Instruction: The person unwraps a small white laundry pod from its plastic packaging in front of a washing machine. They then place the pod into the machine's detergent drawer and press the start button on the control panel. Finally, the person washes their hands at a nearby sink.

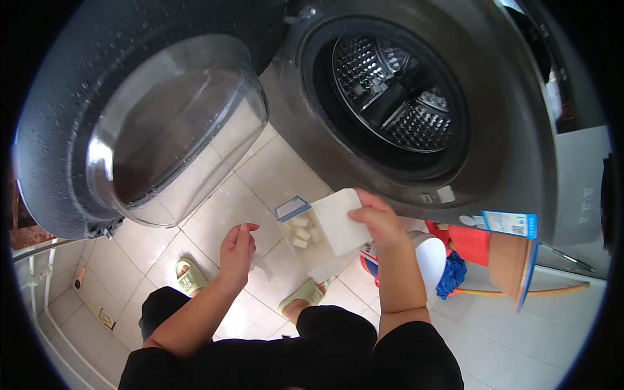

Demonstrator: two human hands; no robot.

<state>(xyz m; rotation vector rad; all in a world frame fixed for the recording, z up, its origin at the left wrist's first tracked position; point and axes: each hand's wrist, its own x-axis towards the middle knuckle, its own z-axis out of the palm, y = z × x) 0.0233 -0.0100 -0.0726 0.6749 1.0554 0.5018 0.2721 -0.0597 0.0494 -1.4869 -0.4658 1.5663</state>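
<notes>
My right hand point(379, 220) grips an opened cardboard box point(342, 224) by its white side, thumb on top. Several small whitish blocks point(303, 233) lie inside; their exact kind I cannot tell. A blue-edged flap point(292, 208) stands out at the box's far left end. To the left of the box, apart from it, my left hand point(238, 250) is closed, fingers bent, with a scrap of clear plastic wrapper point(261, 266) hanging from it. Ahead of both hands is a dark front-loading washing machine point(500, 130), its metal drum point(390, 97) showing nothing inside.
The washer's round glass door point(175, 123) is swung wide to the left, wet with drops. At right are a white bucket point(429, 260), a blue mop head point(453, 274), a red item point(467, 244) and a cardboard piece point(512, 263). Green slippers point(190, 276) are on the tiled floor.
</notes>
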